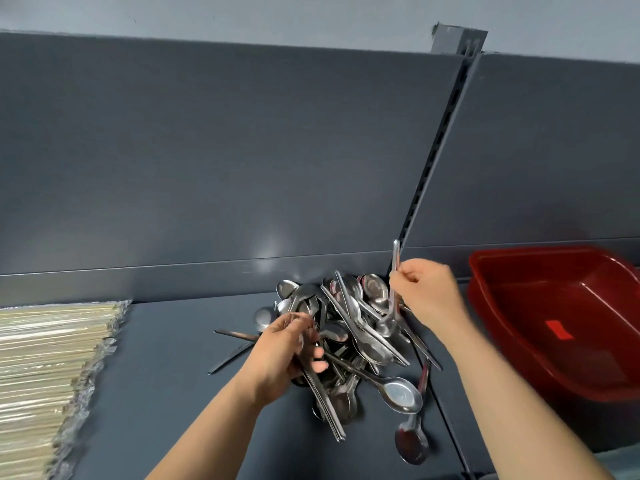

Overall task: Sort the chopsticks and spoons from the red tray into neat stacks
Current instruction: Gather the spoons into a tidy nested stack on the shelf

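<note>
Stainless-steel soup spoons and long metal chopsticks lie tangled in one loose pile (356, 327) on a dark grey metal shelf (180, 375), at the centre of the view. At the pile's eight o'clock edge, the person's left hand (287, 351) curls fingers and thumb round a bundle of steel chopsticks (329, 410), whose ends jut toward five o'clock. At one o'clock, the right hand (424, 292) pinches a slim steel utensil (395, 261) between thumb and fingertips. It stands nearly upright with its lower end in the pile; spoon or chopstick cannot be told. At the pile's five o'clock lie a bright spoon (403, 393), bowl up, and a darker spoon (412, 443) nearer the viewer. A red plastic tray (512, 306) sits at three o'clock, near the pile but apart. Clear-wrapped bundles of pale wooden chopsticks (45, 358) are stacked at nine o'clock, well apart. A dark grey back panel (242, 150) rises at twelve o'clock.
</note>
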Available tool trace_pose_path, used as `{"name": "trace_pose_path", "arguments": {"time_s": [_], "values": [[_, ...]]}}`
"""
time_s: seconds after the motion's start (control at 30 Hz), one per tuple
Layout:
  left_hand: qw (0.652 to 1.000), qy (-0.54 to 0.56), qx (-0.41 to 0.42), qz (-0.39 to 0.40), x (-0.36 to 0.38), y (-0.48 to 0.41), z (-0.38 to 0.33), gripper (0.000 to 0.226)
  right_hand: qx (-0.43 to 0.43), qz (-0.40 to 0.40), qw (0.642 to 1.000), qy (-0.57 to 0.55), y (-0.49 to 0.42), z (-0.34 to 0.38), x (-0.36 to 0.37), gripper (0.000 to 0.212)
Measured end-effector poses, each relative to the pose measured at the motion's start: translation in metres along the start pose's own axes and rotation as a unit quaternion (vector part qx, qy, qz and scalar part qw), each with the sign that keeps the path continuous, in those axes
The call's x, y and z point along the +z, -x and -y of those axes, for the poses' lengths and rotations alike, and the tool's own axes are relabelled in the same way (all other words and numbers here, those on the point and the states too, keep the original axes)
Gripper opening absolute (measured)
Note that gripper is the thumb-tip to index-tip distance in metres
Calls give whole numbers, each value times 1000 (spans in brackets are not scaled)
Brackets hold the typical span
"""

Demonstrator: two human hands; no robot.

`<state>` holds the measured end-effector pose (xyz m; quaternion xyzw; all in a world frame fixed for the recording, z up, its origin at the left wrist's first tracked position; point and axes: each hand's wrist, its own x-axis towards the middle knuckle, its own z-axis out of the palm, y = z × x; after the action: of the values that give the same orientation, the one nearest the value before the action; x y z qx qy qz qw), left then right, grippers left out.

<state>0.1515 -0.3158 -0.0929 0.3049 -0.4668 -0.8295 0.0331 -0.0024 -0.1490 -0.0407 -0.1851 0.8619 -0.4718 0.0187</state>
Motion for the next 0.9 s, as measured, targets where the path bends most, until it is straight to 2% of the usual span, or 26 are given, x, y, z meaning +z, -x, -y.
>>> {"name": "trace_pose_path", "arguments": {"time_s": [0.13, 0.23, 0.33, 0.4, 0.43, 0.5, 0.53, 0.57, 0.63, 0.67, 0.73, 0.83, 0.9], "values": [[998, 47, -35, 32, 9, -4, -2, 37, 26, 67, 985, -155, 21, 20, -3, 20], [996, 64, -34, 44, 10, -5, -5, 53, 18, 136, 968, -208, 38, 21, 8, 22], [994, 92, -2, 52, 6, -7, -7, 39, 25, 208, 953, -217, 47, 13, 20, 18], [994, 108, 31, 12, 2, -10, -8, 18, 34, 283, 934, -215, 47, 8, 19, 19], [993, 102, 53, -17, 0, -11, -10, 10, 39, 325, 920, -214, 45, 5, 17, 26], [990, 68, 98, -72, -10, -12, -17, 13, 55, 374, 901, -214, 38, -2, 13, 44], [988, 45, 119, -93, -15, -13, -21, 15, 63, 366, 907, -200, 33, -5, 14, 47], [984, 20, 136, -109, -22, -12, -25, 17, 68, 325, 929, -161, 28, -8, 18, 45], [980, -20, 151, -127, -31, -11, -29, 17, 80, 198, 976, -41, 17, -12, 31, 37], [980, -28, 152, -128, -34, -10, -30, 15, 78, 154, 985, 13, 14, -13, 40, 36], [980, -46, 150, -121, -37, -7, -29, 15, 53, 166, 981, 78, 9, -14, 58, 25], [987, -43, 129, -90, -42, -3, -25, 22, 69, 241, 966, 67, 6, -15, 79, 16], [992, -22, 110, -59, -46, 0, -24, 32, 71, 220, 970, 79, 1, -14, 82, 21]]}}
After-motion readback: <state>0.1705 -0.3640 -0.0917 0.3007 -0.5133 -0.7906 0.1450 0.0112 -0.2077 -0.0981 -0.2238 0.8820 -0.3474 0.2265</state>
